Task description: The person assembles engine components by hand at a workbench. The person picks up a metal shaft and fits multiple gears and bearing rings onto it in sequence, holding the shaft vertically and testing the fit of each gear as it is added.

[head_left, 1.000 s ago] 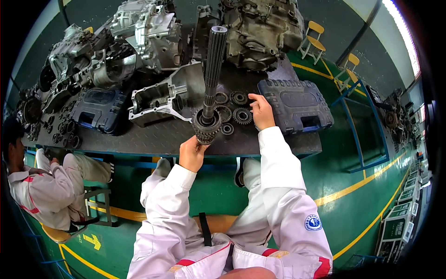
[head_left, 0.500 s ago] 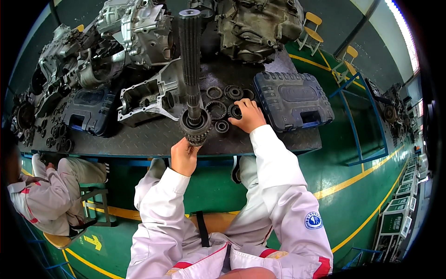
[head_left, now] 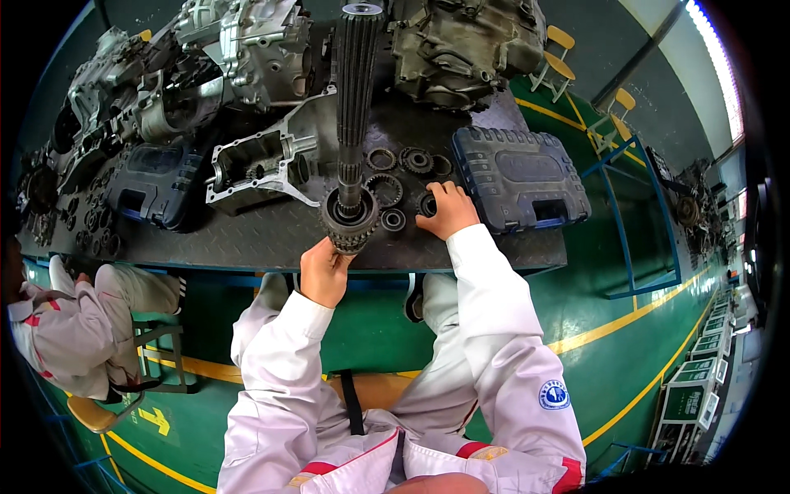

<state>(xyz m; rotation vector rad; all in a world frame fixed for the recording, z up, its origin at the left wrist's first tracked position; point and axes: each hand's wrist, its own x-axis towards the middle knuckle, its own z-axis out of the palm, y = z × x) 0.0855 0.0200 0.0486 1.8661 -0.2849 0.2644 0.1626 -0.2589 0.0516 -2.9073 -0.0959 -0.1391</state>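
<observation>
A long dark splined shaft (head_left: 355, 90) stands nearly upright near the front edge of the bench, with a gear (head_left: 350, 226) around its lower end. My left hand (head_left: 324, 273) grips that gear from below, thumb and fingers closed on its near side. To the right, my right hand (head_left: 449, 211) curls around a small dark gear ring (head_left: 425, 203), which is partly hidden by the fingers. Close by lie a toothed ring (head_left: 384, 190), a small bearing (head_left: 393, 220), another ring (head_left: 381, 159) and a thicker gear (head_left: 415, 160).
A dark tool case (head_left: 522, 177) lies right of my right hand, another case (head_left: 152, 185) at the left. An opened metal housing (head_left: 259, 169) sits behind my left hand. Large gearbox castings (head_left: 465, 53) line the back. A seated person (head_left: 74, 329) is at far left.
The shaft's upper end has swung slightly right. My right hand and the gear ring have shifted a little right and nearer, away from the toothed ring.
</observation>
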